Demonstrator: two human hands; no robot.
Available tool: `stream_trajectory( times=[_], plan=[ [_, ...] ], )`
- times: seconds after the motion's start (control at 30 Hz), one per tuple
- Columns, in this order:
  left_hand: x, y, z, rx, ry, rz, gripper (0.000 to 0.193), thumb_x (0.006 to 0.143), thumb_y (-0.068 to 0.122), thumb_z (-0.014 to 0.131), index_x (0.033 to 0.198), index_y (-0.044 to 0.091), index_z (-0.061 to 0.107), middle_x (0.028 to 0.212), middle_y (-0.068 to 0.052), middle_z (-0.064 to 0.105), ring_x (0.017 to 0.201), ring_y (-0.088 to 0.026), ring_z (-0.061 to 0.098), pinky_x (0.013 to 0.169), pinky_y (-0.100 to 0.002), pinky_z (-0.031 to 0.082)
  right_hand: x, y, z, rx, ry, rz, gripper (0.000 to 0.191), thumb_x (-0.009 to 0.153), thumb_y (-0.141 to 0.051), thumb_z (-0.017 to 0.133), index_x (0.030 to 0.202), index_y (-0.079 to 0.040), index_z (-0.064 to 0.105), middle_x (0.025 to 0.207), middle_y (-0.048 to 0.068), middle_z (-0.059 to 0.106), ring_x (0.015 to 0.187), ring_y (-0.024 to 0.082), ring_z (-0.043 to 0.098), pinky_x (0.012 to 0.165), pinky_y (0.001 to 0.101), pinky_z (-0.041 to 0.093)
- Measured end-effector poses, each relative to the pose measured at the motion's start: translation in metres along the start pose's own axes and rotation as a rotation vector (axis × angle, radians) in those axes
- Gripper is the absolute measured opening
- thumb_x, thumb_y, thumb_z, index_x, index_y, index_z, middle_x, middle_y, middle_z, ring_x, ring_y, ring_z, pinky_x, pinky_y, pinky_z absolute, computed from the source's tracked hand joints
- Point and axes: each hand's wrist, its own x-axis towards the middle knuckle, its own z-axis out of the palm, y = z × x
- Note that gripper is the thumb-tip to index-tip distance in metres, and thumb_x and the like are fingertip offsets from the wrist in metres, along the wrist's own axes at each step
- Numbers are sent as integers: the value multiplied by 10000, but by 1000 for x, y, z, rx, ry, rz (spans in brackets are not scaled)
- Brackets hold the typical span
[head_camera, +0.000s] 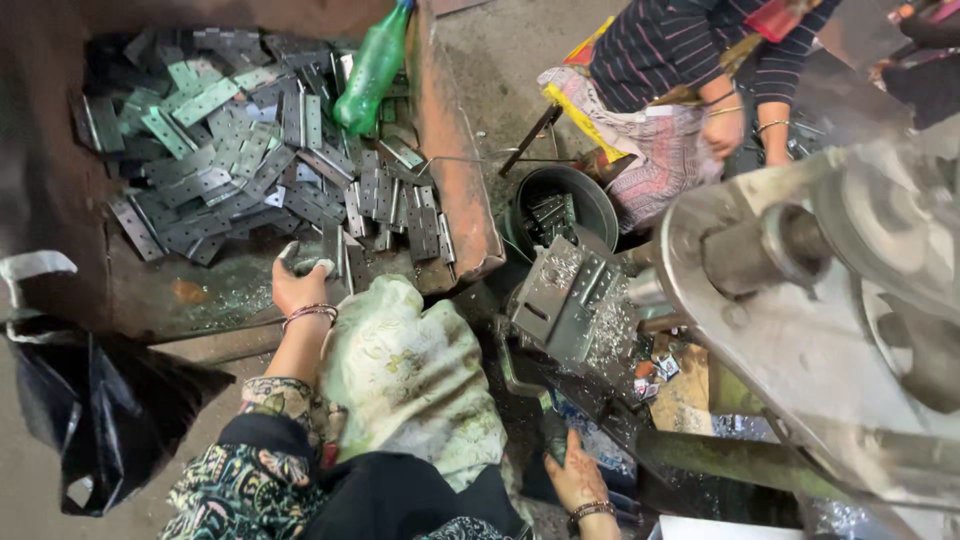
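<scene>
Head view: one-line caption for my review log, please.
Left hand grasps a metal plate from the heaped tray; right hand rests low beside the press machine.

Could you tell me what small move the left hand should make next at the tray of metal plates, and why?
Probably lift the left hand clear of the tray and carry its plate toward the machine fixture. Its grip already looks closed on a metal plate at the edge of the pile, while the right hand rests low by the machine.
</scene>
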Motion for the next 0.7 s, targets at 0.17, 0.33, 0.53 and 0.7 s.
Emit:
stream_trajectory(
  times=[0.17, 0.33, 0.53, 0.7],
  plan=[
    [-31, 21, 27, -270, -314, -14, 539, 801, -53, 718, 1323, 43, 625, 1070, -52, 696, 887, -142, 646, 722, -281, 536, -8, -13, -11, 26, 3, -28, 801, 883, -411, 675, 1537, -142, 297, 1246, 199, 682, 1172, 377, 663, 1013, 434, 540],
    [-128, 22, 83, -509, -656, -352, 601, 777, -101, 627, 1345, 89, 583, 1007, -43, 627, 867, -186, 691, 732, -340, 658, -12, -14, -8, 7, -49, 20, 800, 914, -434, 660, 1556, -141, 284, 1260, 211, 676, 1192, 376, 651, 1030, 451, 525],
    [-264, 31, 150, -278, -802, -348, 546, 795, -94, 703, 1305, 86, 628, 1060, -100, 706, 901, -217, 690, 750, -353, 612, -19, -16, -8, 32, 9, -51, 792, 930, -389, 648, 1556, -102, 257, 1266, 231, 659, 1186, 398, 638, 1025, 473, 513],
    [-304, 45, 131, 315, -846, 548, 520, 778, 154, 842, 1266, 108, 669, 1177, -139, 672, 1091, -336, 637, 947, -437, 528, -28, -22, -17, 63, -18, -28, 819, 930, -340, 650, 1577, -73, 224, 1236, 260, 663, 1159, 402, 654, 1001, 471, 533]
  ],
)
